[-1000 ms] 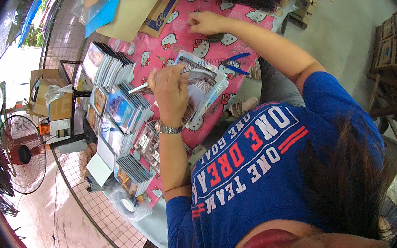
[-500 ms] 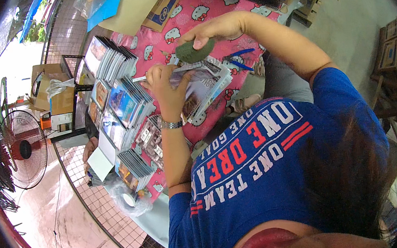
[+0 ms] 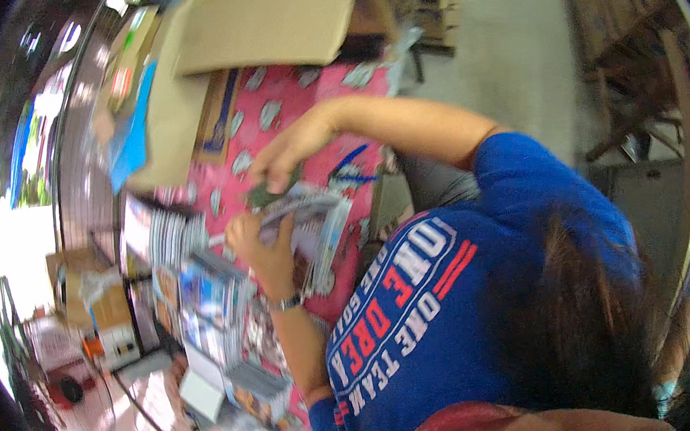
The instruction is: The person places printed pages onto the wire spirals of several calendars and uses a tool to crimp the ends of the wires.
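In my right hand [image 3: 292, 152] is a dark green scouring-type pad [image 3: 263, 195], gripped from above and lowered to the far edge of a stack of printed booklets [image 3: 322, 239]. My left hand [image 3: 260, 245], with a metal watch at its wrist, presses on the left edge of that stack, thumb apart from the bent fingers. A narrow pale strip [image 3: 217, 240] sticks out left of these fingers; its kind is unclear. Right of the stack lies a blue-handled tool [image 3: 348, 165], probably pliers. Motion blurs the view.
Several piles of booklets [image 3: 210, 289] stand on the pink patterned tablecloth [image 3: 269, 89] at left. Another person's hand [image 3: 178, 374] is beside a white card [image 3: 201, 395]. Cardboard sheets [image 3: 274, 21] lie at the far end. A fan [image 3: 69, 389] stands beyond the left side.
The camera view has turned, so the table appears shifted left and lower. My right hand has brought the green pad down, closer to my left hand and the booklets.
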### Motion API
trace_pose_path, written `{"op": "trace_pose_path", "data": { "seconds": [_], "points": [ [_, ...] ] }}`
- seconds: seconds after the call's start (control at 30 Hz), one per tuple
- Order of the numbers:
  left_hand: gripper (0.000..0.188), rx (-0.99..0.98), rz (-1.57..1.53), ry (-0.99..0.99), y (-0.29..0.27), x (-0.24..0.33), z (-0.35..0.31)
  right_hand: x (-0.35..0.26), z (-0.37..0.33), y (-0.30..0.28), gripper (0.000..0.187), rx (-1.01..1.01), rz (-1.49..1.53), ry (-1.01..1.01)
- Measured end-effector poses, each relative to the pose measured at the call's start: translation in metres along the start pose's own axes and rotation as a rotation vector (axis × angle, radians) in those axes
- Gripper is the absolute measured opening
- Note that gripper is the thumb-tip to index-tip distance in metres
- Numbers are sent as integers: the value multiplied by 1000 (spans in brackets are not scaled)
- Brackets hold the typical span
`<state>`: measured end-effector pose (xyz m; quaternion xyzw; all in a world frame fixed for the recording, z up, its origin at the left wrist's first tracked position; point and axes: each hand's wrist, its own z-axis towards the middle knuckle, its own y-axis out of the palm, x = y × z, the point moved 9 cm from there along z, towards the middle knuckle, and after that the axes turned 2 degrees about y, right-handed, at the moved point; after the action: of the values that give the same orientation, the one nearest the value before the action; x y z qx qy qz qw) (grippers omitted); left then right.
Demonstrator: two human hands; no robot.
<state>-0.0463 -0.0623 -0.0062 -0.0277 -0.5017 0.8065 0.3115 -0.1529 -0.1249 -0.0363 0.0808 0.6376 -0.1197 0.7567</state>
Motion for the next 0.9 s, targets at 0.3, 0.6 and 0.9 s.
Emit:
{"op": "trace_pose_path", "data": {
  "seconds": [0.3, 0.6, 0.9],
  "points": [
    [49, -26, -47, 76, 12, 14, 1, -4, -26, 10, 39, 59, 70, 118],
    [38, -49, -91, 4, 2, 15, 3, 22, 3, -7, 48, -18, -581, 196],
    [40, 2, -104, -34, -1, 8, -1, -26, -11, 17, 38, 101, 442, -30]
  ]
}}
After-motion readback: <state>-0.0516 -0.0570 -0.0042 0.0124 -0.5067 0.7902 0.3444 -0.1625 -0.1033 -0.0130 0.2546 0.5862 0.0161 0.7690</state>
